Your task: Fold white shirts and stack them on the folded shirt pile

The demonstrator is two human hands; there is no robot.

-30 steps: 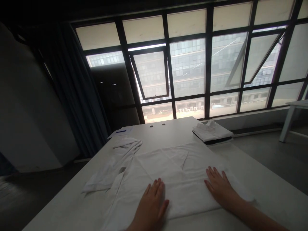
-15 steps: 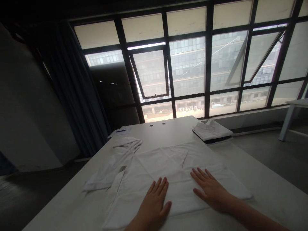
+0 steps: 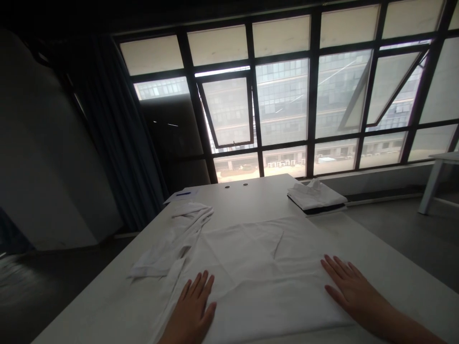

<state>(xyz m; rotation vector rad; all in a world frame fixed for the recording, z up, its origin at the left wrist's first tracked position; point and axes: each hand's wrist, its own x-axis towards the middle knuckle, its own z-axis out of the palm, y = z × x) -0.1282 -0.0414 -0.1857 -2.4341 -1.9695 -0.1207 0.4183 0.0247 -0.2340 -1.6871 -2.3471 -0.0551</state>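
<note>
A white garment is spread on the white table in front of me, with some creases across it. My left hand lies palm down on its left part, fingers stretched out. Flat on the right part of the cloth rests my right hand, its fingers extended forward and the thumb apart. Neither hand grips anything. Beyond my left hand, a crumpled white part of cloth extends along the table's left side.
A folded white stack with a dark layer beneath sits at the right edge. Paper with a blue pen lies at the far left. Windows and a dark curtain stand behind; another table is at right.
My hands have moved apart over the cloth, the left one to the left and the right one to the right. The creases near the front of the garment have shifted.
</note>
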